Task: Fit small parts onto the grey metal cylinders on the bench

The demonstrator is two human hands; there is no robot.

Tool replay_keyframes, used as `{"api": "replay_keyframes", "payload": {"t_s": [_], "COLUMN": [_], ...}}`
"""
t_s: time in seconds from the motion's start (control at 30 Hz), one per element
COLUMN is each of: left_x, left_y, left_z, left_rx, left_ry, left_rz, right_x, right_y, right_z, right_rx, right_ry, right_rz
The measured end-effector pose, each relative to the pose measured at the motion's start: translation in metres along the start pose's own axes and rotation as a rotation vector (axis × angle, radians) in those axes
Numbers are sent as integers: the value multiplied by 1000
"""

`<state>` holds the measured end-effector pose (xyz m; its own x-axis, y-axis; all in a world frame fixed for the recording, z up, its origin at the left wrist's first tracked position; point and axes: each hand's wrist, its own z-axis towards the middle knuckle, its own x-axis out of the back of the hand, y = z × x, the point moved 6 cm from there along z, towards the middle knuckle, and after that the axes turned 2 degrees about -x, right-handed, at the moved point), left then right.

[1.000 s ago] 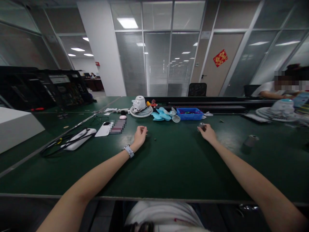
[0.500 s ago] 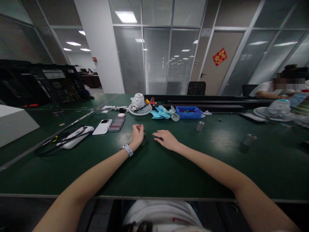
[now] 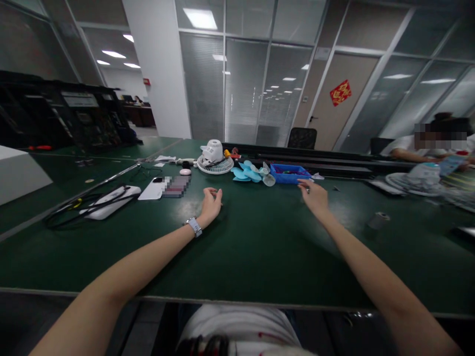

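Note:
My left hand [image 3: 211,204], with a pale-strapped watch [image 3: 194,226] on its wrist, rests above the table with loosely bent fingers. A gap shows between its thumb and fingertips, and nothing is visible in it. My right hand [image 3: 314,197] is in front of the blue tray, its fingers closed around the spot of a small silver cylinder. Only a small glint of that cylinder [image 3: 308,190] shows between the fingers; the hand covers the rest. A second silver cylinder [image 3: 378,220] lies on its side farther right.
Behind my hands are a white fan part [image 3: 214,152], light-blue fan blades [image 3: 245,172] and a blue tray [image 3: 289,179] of small items. Phones [image 3: 152,189] and a white device with a black cable [image 3: 111,203] lie left. Another person [image 3: 404,148] sits at far right.
My right hand has moved right, from beside my left hand to the nearer silver cylinder, which it now covers. My left hand has stayed in place. The view has shifted slightly.

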<state>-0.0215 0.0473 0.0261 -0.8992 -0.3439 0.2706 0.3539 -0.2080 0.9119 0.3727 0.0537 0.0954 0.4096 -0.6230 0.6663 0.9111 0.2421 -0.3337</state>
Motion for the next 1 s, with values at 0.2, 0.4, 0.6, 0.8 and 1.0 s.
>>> {"api": "replay_keyframes", "payload": {"t_s": [0.2, 0.4, 0.6, 0.8, 1.0], "left_x": [1, 0, 0, 0, -2], "left_y": [0, 0, 3, 4, -1], "left_z": [-1, -1, -2, -3, -1], "left_rx": [-4, -7, 1, 11, -12], "left_ry": [2, -32, -34, -23, -31], "left_rz": [36, 55, 42, 38, 37], "right_x": [5, 1, -3, -13, -45], "right_y": [70, 67, 62, 71, 97], "right_z": [4, 1, 4, -2, -22], "right_rx": [-165, -146, -162, -176, -465], "right_ry": [28, 57, 29, 16, 36], "right_rz": [-116, -4, -67, -142, 131]}}
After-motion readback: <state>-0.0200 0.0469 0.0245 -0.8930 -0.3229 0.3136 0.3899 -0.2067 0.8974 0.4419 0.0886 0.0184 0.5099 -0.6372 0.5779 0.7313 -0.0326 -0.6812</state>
